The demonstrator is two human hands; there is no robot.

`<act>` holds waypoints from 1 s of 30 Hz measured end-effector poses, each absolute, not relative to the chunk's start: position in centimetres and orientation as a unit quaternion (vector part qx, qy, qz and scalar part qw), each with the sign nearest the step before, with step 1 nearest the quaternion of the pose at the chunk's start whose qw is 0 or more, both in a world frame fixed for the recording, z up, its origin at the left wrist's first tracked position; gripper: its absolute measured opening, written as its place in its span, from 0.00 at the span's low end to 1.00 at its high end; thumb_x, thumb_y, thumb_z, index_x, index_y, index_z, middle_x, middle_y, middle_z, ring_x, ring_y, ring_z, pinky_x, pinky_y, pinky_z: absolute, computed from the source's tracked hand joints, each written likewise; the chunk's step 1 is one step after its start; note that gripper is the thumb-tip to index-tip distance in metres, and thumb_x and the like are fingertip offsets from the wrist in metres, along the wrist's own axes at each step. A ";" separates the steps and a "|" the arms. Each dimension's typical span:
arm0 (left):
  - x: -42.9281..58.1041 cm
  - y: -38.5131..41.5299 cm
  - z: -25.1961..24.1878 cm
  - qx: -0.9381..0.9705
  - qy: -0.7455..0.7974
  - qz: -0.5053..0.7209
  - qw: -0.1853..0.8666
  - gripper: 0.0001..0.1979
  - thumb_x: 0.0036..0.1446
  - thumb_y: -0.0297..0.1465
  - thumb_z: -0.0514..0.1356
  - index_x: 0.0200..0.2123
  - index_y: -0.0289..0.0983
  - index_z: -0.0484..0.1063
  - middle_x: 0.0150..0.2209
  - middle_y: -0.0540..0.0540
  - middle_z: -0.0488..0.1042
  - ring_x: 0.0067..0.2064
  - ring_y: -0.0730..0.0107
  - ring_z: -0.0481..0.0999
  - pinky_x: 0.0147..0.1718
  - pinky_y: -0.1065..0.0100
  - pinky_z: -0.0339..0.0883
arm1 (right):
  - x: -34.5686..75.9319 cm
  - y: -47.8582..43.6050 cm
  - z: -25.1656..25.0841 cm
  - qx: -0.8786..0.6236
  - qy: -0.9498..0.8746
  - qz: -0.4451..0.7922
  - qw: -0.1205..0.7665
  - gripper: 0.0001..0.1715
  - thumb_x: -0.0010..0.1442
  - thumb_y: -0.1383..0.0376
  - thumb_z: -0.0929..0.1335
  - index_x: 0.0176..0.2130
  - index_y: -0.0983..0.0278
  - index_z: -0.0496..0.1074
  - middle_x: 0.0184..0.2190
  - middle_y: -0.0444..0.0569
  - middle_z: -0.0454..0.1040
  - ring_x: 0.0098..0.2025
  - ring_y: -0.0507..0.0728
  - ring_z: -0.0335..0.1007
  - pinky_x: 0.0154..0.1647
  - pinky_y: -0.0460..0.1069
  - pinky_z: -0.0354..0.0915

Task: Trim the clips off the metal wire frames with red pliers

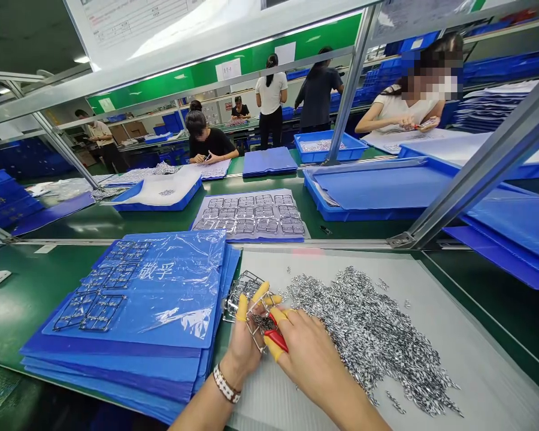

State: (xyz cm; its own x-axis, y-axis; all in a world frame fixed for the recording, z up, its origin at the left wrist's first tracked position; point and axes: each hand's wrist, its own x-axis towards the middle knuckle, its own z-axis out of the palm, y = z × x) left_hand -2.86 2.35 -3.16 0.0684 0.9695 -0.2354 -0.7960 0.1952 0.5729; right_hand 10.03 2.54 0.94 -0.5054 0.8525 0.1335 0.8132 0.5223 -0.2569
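My left hand (pixel 244 342), yellow covers on its fingertips, grips a square sprue frame (pixel 254 336) of shiny metallic-looking bars. My right hand (pixel 312 353), with yellow finger covers too, is closed around red-handled nippers (pixel 276 339). Their jaws are at the frame, partly hidden by the fingers and small dark parts. Just beyond my left hand lie more frames (pixel 247 281) in a small heap. Right of my hands, a wide pile of small shiny parts (pixel 363 326) spreads over a white sheet (pixel 467 359).
On the left stands a stack of blue sheets (pixel 179 281), topped by plastic film and several sprue frames (pixel 101 311). More frames lie in rows on a board (pixel 251 214) behind the metal rail. Blue trays (pixel 368 214) and slanted posts (pixel 485 161) border the bench; co-workers sit and stand beyond.
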 end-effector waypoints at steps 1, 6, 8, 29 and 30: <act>-2.8 2.3 -3.2 0.152 0.292 0.617 0.715 0.31 0.60 0.49 0.49 0.59 0.34 0.64 0.47 0.38 0.76 0.48 0.55 0.73 0.52 0.56 0.60 | 10.0 2.5 1.0 -0.483 -0.864 0.074 0.124 0.18 0.57 0.64 0.66 0.48 0.60 0.69 0.47 0.52 0.74 0.46 0.63 0.68 0.44 0.56 0.60; -2.9 2.1 -3.1 0.161 0.301 0.612 0.714 0.33 0.60 0.51 0.48 0.60 0.36 0.63 0.48 0.38 0.75 0.50 0.53 0.72 0.53 0.54 0.59 | 10.4 2.3 1.3 -0.497 -0.858 0.055 0.120 0.18 0.56 0.65 0.66 0.48 0.61 0.70 0.41 0.52 0.75 0.42 0.62 0.69 0.41 0.56 0.60; -3.0 2.0 -3.1 0.162 0.305 0.607 0.715 0.33 0.59 0.52 0.48 0.60 0.37 0.62 0.48 0.38 0.75 0.51 0.52 0.71 0.52 0.53 0.59 | 10.5 2.3 1.4 -0.498 -0.857 0.059 0.116 0.18 0.57 0.66 0.65 0.48 0.61 0.70 0.41 0.52 0.75 0.42 0.62 0.69 0.41 0.56 0.60; -2.7 1.7 -2.7 0.189 0.323 0.604 0.703 0.32 0.60 0.50 0.49 0.59 0.36 0.65 0.48 0.39 0.75 0.51 0.53 0.71 0.52 0.56 0.60 | 10.5 2.2 1.7 -0.488 -0.865 0.042 0.108 0.20 0.55 0.66 0.65 0.49 0.62 0.69 0.39 0.53 0.75 0.40 0.61 0.69 0.39 0.54 0.60; -2.8 1.8 -2.7 0.191 0.325 0.604 0.702 0.32 0.60 0.50 0.49 0.58 0.36 0.65 0.48 0.39 0.75 0.51 0.53 0.71 0.52 0.56 0.59 | 10.4 2.1 1.7 -0.491 -0.865 0.031 0.102 0.21 0.54 0.67 0.66 0.49 0.63 0.69 0.39 0.53 0.75 0.40 0.62 0.69 0.39 0.55 0.60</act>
